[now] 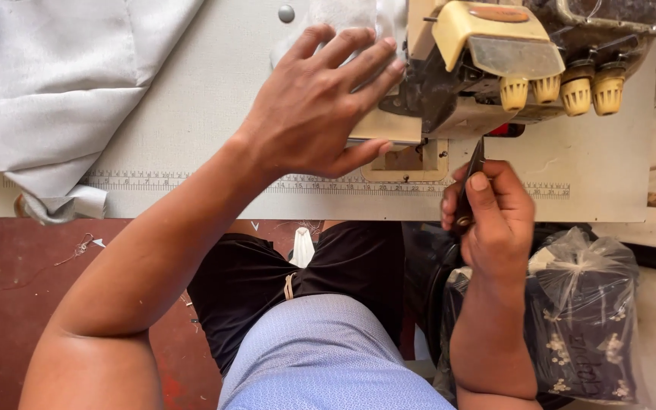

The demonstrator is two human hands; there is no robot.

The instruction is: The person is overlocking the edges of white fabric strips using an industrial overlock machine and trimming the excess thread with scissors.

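Head view, looking down on a sewing station. The left hand [320, 106] lies flat, fingers spread wide, on the white table [214, 99], fingertips on a piece of white fabric [343, 15] just beside the sewing machine [495, 68]; it grips nothing. The right hand [491, 212] sits at the table's near edge, fingers curled tight around a small dark tool [471, 171], thumb pressed along it. The tool's tip points up toward the base of the machine; whether it touches, I cannot tell. A grey cloth [62, 76] is heaped at the table's far left. A printed ruler strip [146, 181] runs along the front edge. A tied plastic bag [582, 304] sits below the right forearm.
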